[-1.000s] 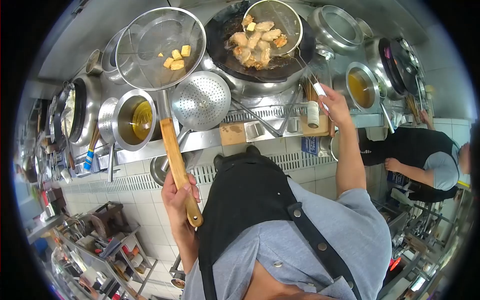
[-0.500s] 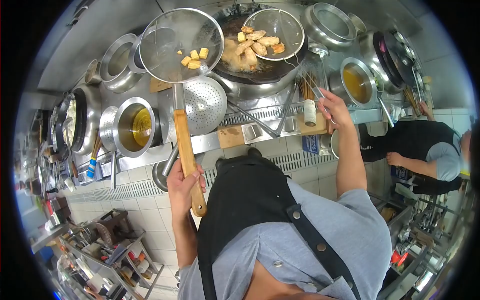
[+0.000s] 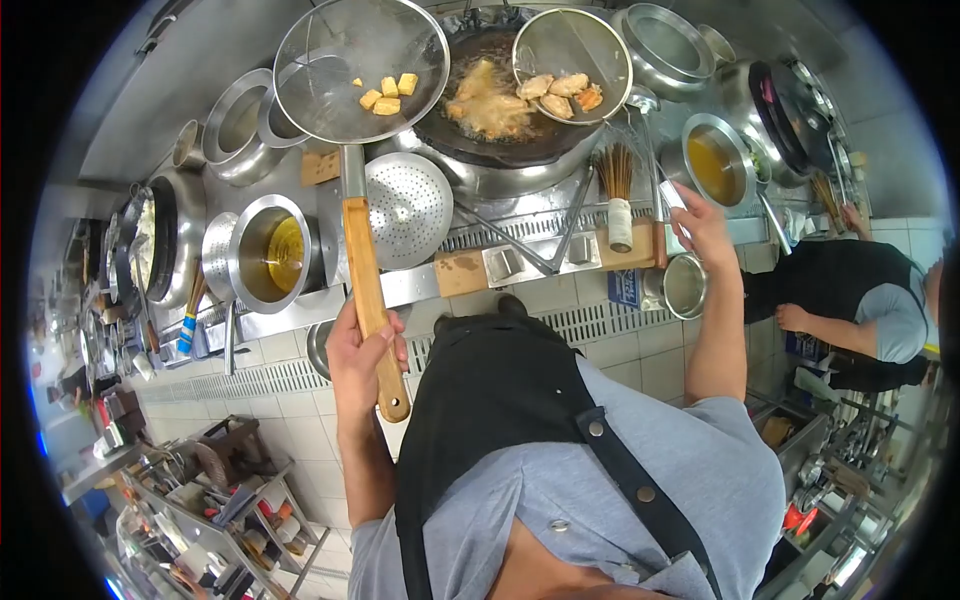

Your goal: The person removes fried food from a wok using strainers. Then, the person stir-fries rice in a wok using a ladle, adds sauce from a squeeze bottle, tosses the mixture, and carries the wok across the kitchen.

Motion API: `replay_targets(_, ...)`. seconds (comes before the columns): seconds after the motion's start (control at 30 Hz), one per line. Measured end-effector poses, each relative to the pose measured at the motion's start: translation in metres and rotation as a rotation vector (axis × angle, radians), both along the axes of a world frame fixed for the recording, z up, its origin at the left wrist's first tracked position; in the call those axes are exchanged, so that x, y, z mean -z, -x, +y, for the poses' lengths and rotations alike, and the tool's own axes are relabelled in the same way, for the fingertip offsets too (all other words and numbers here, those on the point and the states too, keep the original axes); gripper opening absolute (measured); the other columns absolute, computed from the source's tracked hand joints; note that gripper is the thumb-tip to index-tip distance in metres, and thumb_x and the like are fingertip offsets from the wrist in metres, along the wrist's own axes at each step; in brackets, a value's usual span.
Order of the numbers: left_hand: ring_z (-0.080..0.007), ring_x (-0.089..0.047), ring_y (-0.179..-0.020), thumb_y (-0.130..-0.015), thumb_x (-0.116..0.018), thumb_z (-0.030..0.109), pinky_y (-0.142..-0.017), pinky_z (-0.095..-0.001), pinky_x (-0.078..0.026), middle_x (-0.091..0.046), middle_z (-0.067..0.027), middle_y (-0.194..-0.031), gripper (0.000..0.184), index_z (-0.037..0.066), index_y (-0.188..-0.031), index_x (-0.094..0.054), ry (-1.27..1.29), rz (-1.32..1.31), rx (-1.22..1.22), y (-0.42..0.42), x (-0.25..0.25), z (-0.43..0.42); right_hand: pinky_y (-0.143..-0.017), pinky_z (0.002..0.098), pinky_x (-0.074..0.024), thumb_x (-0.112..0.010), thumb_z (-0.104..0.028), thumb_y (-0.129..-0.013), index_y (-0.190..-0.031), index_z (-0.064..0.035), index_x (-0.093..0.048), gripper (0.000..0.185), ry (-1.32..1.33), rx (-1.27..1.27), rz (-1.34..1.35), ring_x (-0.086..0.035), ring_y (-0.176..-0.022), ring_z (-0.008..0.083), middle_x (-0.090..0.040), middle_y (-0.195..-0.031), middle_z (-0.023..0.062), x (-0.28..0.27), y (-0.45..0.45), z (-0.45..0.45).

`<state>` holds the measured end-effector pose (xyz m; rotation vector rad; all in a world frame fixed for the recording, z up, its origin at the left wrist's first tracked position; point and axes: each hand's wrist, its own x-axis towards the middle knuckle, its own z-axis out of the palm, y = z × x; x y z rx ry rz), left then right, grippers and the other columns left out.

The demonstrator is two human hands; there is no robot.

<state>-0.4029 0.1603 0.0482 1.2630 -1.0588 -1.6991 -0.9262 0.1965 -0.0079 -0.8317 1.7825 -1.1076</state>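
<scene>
My left hand [image 3: 366, 350] is wrapped round the wooden handle of a large round mesh strainer [image 3: 345, 70]. Several yellow cubes [image 3: 388, 94] lie in that strainer's mesh. My right hand [image 3: 700, 232] grips the handle of a smaller wire strainer [image 3: 590, 50], held over the right side of a dark wok [image 3: 500, 150]. Several browned pieces [image 3: 568, 85] rest in the smaller strainer. More pieces [image 3: 495, 108] sit in bubbling oil in the wok.
A perforated ladle [image 3: 408, 212] lies left of the wok. Pots of yellow liquid stand at left [image 3: 272, 255] and right [image 3: 713, 165]. A bamboo brush [image 3: 617, 200] stands near the counter edge. Another person [image 3: 850, 290] is at the far right.
The smaller strainer has shifted right with some pieces in it, while others are back in the oil. My right hand has moved right and slightly down. The large strainer has moved right since the first frame.
</scene>
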Motion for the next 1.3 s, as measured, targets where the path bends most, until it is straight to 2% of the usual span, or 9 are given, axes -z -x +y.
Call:
replay_targets(0.1,-0.0134,-0.061,-0.063,-0.09,-0.057,0.004,-0.053,-0.0258,-0.053,-0.063,-0.0098,-0.093,0.038,-0.004,-0.127,-0.053,0.009,0.01,-0.024,0.001,-0.003,0.001,-0.048,0.0224,-0.0348,-0.063,-0.003,-0.094,-0.144,-0.0063,-0.061,0.05,-0.049,-0.027,0.142,-0.047,-0.057,0.0055,-0.059,-0.072,-0.0022,-0.028,-0.004,0.004)
replay_targets(0.3,-0.0134,-0.06,-0.063,-0.089,-0.058,0.007,-0.052,-0.0256,-0.053,-0.063,-0.0107,-0.094,0.041,-0.005,-0.128,-0.053,0.016,-0.002,-0.058,-0.001,-0.002,0.005,-0.06,0.0262,-0.0437,-0.062,-0.005,-0.092,-0.14,-0.0087,-0.065,0.048,0.119,-0.088,0.598,-0.052,-0.062,0.007,-0.063,-0.074,-0.0005,-0.017,-0.002,-0.01)
replay_targets(0.5,-0.0132,-0.06,-0.063,-0.089,-0.059,0.007,-0.052,-0.0257,-0.053,-0.064,-0.0108,-0.094,0.041,-0.005,-0.128,-0.053,0.016,0.014,-0.069,-0.001,-0.001,0.009,-0.057,0.0283,-0.0459,-0.06,-0.012,-0.094,-0.139,-0.0063,-0.063,0.045,0.106,-0.094,0.355,-0.054,-0.058,0.0099,-0.064,-0.071,0.0034,-0.013,-0.028,-0.099)
replay_targets(0.6,-0.013,-0.06,-0.063,-0.089,-0.058,0.006,-0.052,-0.0254,-0.053,-0.064,-0.011,-0.094,0.041,-0.005,-0.128,-0.053,0.014,0.016,-0.079,-0.001,-0.001,0.013,-0.054,0.0293,-0.0457,-0.059,-0.009,-0.095,-0.138,-0.0056,-0.064,0.044,0.081,-0.176,0.489,-0.055,-0.055,0.0114,-0.063,-0.069,0.0042,0.008,-0.038,-0.145)
replay_targets(0.7,-0.013,-0.06,-0.064,-0.089,-0.058,0.005,-0.053,-0.0253,-0.053,-0.064,-0.011,-0.094,0.04,-0.005,-0.128,-0.053,0.034,0.013,-0.091,-0.002,-0.003,0.015,-0.05,0.0288,-0.0427,-0.059,-0.008,-0.096,-0.141,-0.0019,-0.06,0.046,-0.042,-0.321,0.28,-0.054,-0.052,0.0107,-0.062,-0.069,0.0041,0.011,-0.044,-0.156)
replay_targets(0.83,-0.0129,-0.06,-0.065,-0.09,-0.058,0.005,-0.053,-0.0257,-0.053,-0.064,-0.0107,-0.094,0.038,-0.005,-0.127,-0.053,0.02,-0.007,-0.097,-0.007,-0.005,0.021,-0.044,0.0242,-0.0354,-0.061,-0.008,-0.098,-0.149,0.0038,-0.048,0.054,-0.094,-0.219,-0.169,-0.048,-0.05,0.007,-0.061,-0.072,0.0017,0.024,-0.039,-0.147)
replay_targets(0.93,-0.0128,-0.06,-0.065,-0.091,-0.059,0.006,-0.053,-0.0257,-0.053,-0.064,-0.0103,-0.094,0.037,-0.004,-0.126,-0.054,0.028,-0.018,-0.107,-0.006,-0.007,0.019,-0.043,0.0227,-0.0326,-0.061,-0.008,-0.098,-0.145,0.002,-0.053,0.049,-0.003,-0.155,-0.297,-0.048,-0.05,0.0063,-0.061,-0.072,0.0011,0.047,-0.037,-0.146)
replay_targets(1.13,-0.0129,-0.061,-0.065,-0.092,-0.059,0.005,-0.054,-0.0256,-0.054,-0.065,-0.0097,-0.094,0.033,-0.004,-0.124,-0.054,0.021,-0.03,-0.081,0.001,-0.007,0.015,-0.042,0.0224,-0.0301,-0.062,-0.01,-0.098,-0.137,0.0002,-0.059,0.041,0.088,-0.006,-0.303,-0.047,-0.049,0.0056,-0.06,-0.071,0.0,0.052,-0.045,-0.122)
replay_targets(1.3,-0.0145,-0.063,-0.065,-0.092,-0.058,0.0,-0.054,-0.0284,-0.054,-0.064,-0.0097,-0.094,0.038,-0.003,-0.13,-0.052,-0.006,-0.014,-0.036,0.015,0.0,0.001,-0.043,0.0221,-0.0322,-0.063,-0.009,-0.098,-0.144,-0.0015,-0.056,0.048,0.167,-0.001,-0.135,-0.046,-0.049,0.0054,-0.061,-0.072,0.0005,0.011,-0.047,-0.099)
